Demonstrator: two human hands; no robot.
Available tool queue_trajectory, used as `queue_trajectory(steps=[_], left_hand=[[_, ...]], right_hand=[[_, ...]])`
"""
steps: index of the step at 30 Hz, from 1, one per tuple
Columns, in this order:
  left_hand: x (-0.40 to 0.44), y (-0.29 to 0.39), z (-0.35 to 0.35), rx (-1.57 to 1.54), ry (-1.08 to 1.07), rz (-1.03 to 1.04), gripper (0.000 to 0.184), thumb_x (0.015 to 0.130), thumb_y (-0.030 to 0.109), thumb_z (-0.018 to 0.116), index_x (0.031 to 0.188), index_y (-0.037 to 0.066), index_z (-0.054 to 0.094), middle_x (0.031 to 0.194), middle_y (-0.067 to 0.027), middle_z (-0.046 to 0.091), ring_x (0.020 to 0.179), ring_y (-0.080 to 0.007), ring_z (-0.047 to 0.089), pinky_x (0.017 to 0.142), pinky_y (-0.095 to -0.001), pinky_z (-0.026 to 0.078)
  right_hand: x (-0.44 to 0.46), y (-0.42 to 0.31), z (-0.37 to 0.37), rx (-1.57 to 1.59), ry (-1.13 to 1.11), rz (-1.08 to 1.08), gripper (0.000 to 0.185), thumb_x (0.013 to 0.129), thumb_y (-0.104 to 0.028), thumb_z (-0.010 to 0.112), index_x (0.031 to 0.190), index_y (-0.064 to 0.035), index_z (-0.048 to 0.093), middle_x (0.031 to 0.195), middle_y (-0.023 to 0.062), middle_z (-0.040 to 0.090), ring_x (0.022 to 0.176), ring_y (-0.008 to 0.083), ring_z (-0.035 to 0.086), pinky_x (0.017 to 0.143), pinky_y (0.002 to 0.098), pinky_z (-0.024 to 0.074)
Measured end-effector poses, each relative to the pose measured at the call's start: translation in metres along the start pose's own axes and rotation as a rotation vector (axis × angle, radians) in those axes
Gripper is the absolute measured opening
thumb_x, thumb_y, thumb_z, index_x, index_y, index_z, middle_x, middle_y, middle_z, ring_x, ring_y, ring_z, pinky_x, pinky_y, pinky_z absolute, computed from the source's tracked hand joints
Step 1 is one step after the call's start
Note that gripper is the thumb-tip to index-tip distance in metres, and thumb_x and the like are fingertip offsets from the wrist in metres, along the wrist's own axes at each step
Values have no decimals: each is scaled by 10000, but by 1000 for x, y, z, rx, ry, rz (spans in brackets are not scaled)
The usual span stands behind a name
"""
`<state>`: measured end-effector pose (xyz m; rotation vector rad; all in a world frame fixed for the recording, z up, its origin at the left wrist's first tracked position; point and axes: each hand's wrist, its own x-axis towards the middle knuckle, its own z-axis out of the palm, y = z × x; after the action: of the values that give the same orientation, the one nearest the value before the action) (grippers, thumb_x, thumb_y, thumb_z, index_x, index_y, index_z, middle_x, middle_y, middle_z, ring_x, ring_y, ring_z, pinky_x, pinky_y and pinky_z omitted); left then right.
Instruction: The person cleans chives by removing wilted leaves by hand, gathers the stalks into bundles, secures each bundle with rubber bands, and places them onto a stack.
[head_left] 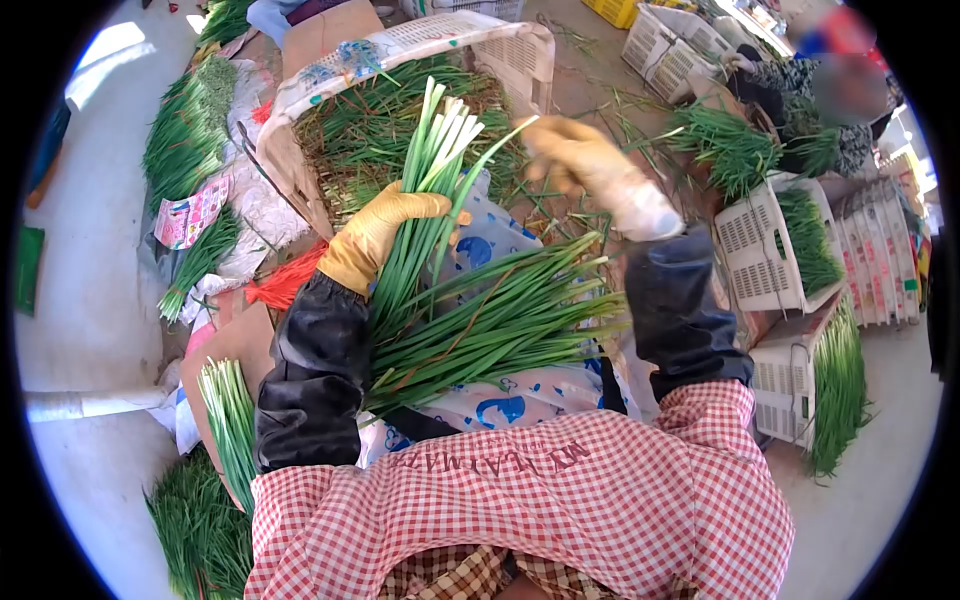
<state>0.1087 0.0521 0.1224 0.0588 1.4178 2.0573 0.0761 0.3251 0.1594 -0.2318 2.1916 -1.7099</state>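
Note:
My left hand [385, 228], in a yellow glove, is wrapped round a bunch of green stalks [430, 180] with white ends pointing up and away. One stalk leans out to the right of the bunch, its tip close to the fingers of my right hand [572, 165]. That gloved hand is blurred, and whether it grips the tip cannot be made out. More loose green stalks [500, 320] lie across my lap over a white and blue patterned cloth [520, 405].
Beyond my hands stands a white crate [410, 38] with green trimmings. Piles of greens [190, 140] lie at the left. Crates with greens [765, 250] stand at the right, near another person [850, 95]. A red string bundle [285, 282] is beside my left sleeve.

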Motion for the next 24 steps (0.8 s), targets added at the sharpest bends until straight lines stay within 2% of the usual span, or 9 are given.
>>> queue_trajectory(steps=[5,6,11,13,15,19,21,22,24], left_hand=[[-2,10,-11,291,45,119,468,814,182,675,1224,-24,585,1152,-111,654,989,-186,621,888,-305,481],[-5,12,-17,275,138,239,408,823,181,680,1180,-4,616,1102,-74,662,931,-168,622,837,-292,488],[-21,27,-2,-85,220,451,385,840,190,693,1178,24,614,1061,-66,676,856,-168,641,784,-280,516],[-18,24,14,321,53,278,398,834,165,701,1187,14,596,1019,-103,687,810,-177,653,777,-278,528],[-8,13,13,276,17,277,347,826,141,706,1123,-11,613,937,-118,694,746,-176,649,722,-276,527],[-4,12,-14,257,87,231,265,830,123,686,1048,-20,637,793,-70,662,656,-115,599,595,-236,479],[-3,9,-14,210,80,208,414,816,134,679,1189,-23,589,854,-86,661,688,-145,599,611,-250,471],[-2,8,-11,210,81,206,414,816,134,679,1189,-23,589,854,-86,661,688,-145,599,611,-250,471],[3,6,2,220,97,122,359,810,103,688,1143,-11,615,819,-82,665,670,-138,594,615,-242,472]], right_hand=[[22,-7,38,221,-62,-76,223,944,-243,582,955,-49,691,722,45,649,522,68,517,460,221,389],[21,-12,34,203,-46,-43,219,931,-243,570,929,-67,700,729,37,654,525,72,530,473,221,395],[26,-19,39,71,-131,-110,291,894,-308,569,1008,-60,670,913,54,714,753,136,655,605,261,464],[29,-28,55,187,-194,-179,352,909,-344,561,1095,-54,633,934,66,716,797,137,671,630,272,484],[30,-28,40,8,-226,-146,415,919,-381,556,1170,-54,597,954,66,714,829,147,675,665,288,504],[17,29,-24,-724,-142,-245,349,860,-393,616,1056,-112,686,1002,79,705,920,197,656,836,321,502],[-1,55,-29,-806,-267,-160,383,822,-442,641,1051,-140,692,1038,81,697,911,213,655,851,330,498],[-21,41,-14,-678,-351,96,374,857,-340,640,1113,-70,668,1028,92,699,930,202,652,858,314,502],[-24,63,2,-825,-374,-57,298,841,-305,633,1039,-90,695,954,68,708,867,184,657,782,320,514]])
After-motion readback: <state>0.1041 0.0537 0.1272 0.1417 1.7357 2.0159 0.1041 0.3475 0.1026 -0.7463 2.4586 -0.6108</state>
